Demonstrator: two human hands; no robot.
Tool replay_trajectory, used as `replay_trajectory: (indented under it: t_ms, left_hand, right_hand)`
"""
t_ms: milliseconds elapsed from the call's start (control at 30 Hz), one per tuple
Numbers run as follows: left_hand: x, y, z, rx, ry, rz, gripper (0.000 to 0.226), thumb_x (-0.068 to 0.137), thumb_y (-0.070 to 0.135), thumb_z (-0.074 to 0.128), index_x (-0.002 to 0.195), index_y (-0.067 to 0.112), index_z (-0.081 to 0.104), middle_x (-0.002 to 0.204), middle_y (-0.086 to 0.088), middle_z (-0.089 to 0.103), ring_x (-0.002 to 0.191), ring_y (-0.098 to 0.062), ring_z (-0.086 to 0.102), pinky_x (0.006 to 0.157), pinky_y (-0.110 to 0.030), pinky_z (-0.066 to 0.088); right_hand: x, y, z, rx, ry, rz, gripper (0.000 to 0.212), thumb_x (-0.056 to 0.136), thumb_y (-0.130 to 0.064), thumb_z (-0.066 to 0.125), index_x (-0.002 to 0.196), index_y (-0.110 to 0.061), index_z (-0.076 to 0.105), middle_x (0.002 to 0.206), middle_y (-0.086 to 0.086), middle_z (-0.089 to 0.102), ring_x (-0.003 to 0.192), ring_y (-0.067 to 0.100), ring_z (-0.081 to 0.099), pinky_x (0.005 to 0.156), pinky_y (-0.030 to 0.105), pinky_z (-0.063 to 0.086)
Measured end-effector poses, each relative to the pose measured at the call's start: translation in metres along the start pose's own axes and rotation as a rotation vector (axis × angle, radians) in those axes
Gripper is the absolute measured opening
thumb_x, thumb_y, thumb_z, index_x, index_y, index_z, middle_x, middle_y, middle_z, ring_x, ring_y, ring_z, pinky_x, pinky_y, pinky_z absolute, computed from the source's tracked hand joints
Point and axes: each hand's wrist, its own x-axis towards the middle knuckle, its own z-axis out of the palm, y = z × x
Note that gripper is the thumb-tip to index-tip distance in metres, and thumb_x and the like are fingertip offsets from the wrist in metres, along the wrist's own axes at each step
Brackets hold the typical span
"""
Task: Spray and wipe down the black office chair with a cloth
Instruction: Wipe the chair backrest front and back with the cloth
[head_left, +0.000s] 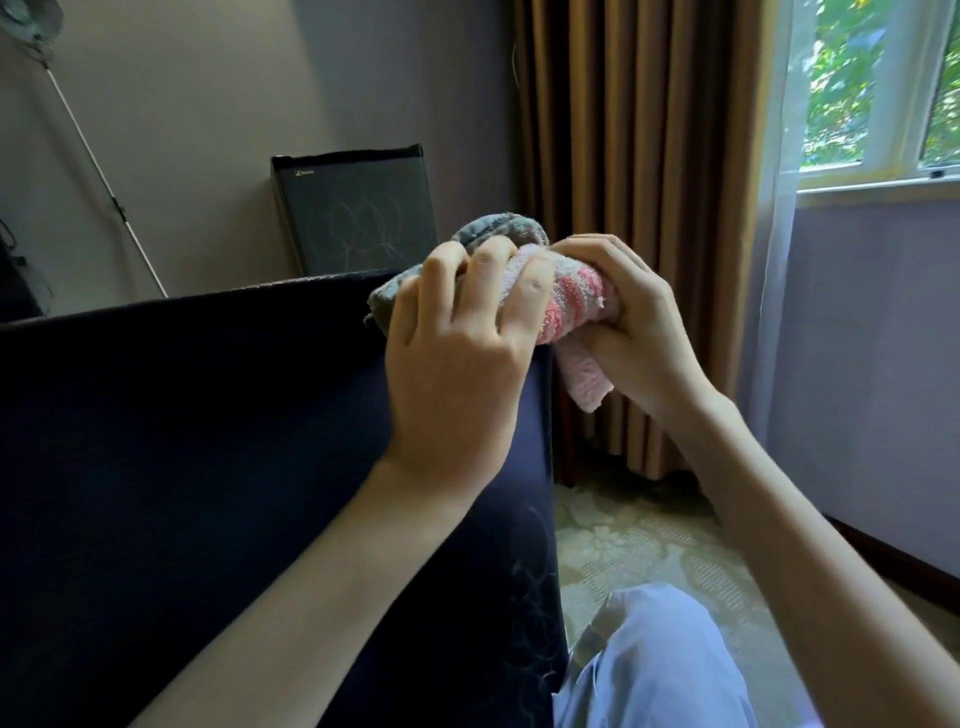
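Observation:
The dark chair back (197, 447) fills the lower left of the head view, seen from behind its top edge. A bunched cloth (571, 301), grey on the left and pink-and-white striped on the right, sits above the chair's top right corner. My left hand (457, 358) grips the grey end with curled fingers. My right hand (628, 322) is wrapped round the striped end, a pink corner hanging below it. No spray bottle is in view.
A black flat box (358, 213) leans on the wall behind the chair, with a white pole (104, 176) to its left. Brown curtains (639, 208) and a window (878, 93) stand at the right. Patterned carpet (649, 551) and my knee in light blue trousers (660, 665) lie below.

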Motion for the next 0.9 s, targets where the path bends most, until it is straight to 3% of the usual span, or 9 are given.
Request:
replay_trajectory:
  t_ms: [133,233,333,400,500,633,767,900]
  left_hand:
    - [-0.041,-0.003,0.008,0.013,-0.020,0.094,0.043,0.099,-0.004,0.035,0.121,0.017,0.066,0.116,-0.005,0.067,0.097,-0.029,0.064,0.080,-0.039,0.050]
    - [-0.098,-0.001,0.020,-0.030,-0.121,0.159,0.038,0.098,-0.001,0.043,0.123,0.019,0.064,0.117,-0.002,0.066,0.096,-0.027,0.063,0.079,-0.037,0.050]
    - [-0.164,0.009,0.028,-0.049,-0.259,0.190,0.038,0.101,0.004,0.039,0.125,0.020,0.063,0.117,-0.002,0.066,0.096,-0.026,0.063,0.080,-0.037,0.051]
    - [-0.204,0.019,0.031,-0.049,-0.348,0.197,0.042,0.101,0.005,0.033,0.125,0.020,0.064,0.118,-0.002,0.066,0.097,-0.026,0.061,0.082,-0.036,0.048]
    - [-0.237,0.026,0.030,-0.058,-0.443,0.216,0.039,0.096,0.006,0.041,0.126,0.018,0.063,0.118,-0.003,0.066,0.098,-0.025,0.061,0.083,-0.035,0.044]
    - [-0.208,0.027,0.025,-0.106,-0.394,0.140,0.039,0.094,0.006,0.043,0.124,0.018,0.065,0.119,-0.002,0.066,0.103,-0.024,0.053,0.083,-0.035,0.041]
    - [-0.122,0.018,0.022,-0.111,-0.248,0.049,0.049,0.104,0.007,0.021,0.122,0.018,0.065,0.121,-0.003,0.066,0.105,-0.026,0.051,0.083,-0.038,0.039]
    - [-0.062,0.004,0.014,-0.063,-0.125,0.032,0.048,0.103,0.004,0.024,0.119,0.018,0.067,0.119,-0.001,0.066,0.103,-0.027,0.058,0.081,-0.038,0.043]
  right_hand:
    - [-0.038,0.010,0.016,-0.003,0.046,0.039,0.042,0.067,0.007,0.062,0.109,0.002,0.061,0.116,0.014,0.055,0.114,0.023,0.053,0.099,0.031,0.043]
    - [-0.102,0.024,0.041,0.008,0.018,0.171,0.043,0.064,-0.006,0.055,0.106,-0.001,0.061,0.114,0.007,0.055,0.114,0.019,0.053,0.096,0.029,0.043]
    - [-0.176,0.038,0.066,0.020,-0.005,0.341,0.050,0.058,-0.013,0.049,0.105,-0.008,0.062,0.116,-0.001,0.055,0.117,0.020,0.052,0.099,0.037,0.043]
    - [-0.216,0.046,0.077,0.004,-0.046,0.428,0.052,0.054,-0.013,0.050,0.105,-0.015,0.061,0.116,-0.004,0.054,0.115,0.020,0.052,0.096,0.043,0.044]
    - [-0.245,0.050,0.083,-0.008,-0.113,0.504,0.057,0.052,-0.001,0.055,0.105,-0.020,0.061,0.117,-0.007,0.053,0.114,0.017,0.052,0.093,0.044,0.045]
    - [-0.220,0.042,0.075,0.015,-0.083,0.461,0.054,0.056,0.005,0.054,0.105,-0.014,0.063,0.114,-0.006,0.056,0.112,0.017,0.054,0.093,0.042,0.045]
    - [-0.133,0.025,0.051,0.066,0.022,0.297,0.052,0.057,-0.010,0.044,0.105,0.000,0.062,0.110,0.005,0.058,0.108,0.023,0.056,0.095,0.037,0.045]
    - [-0.072,0.019,0.032,0.024,0.103,0.162,0.046,0.064,0.000,0.050,0.109,0.003,0.062,0.114,0.010,0.061,0.113,0.020,0.056,0.099,0.030,0.044]
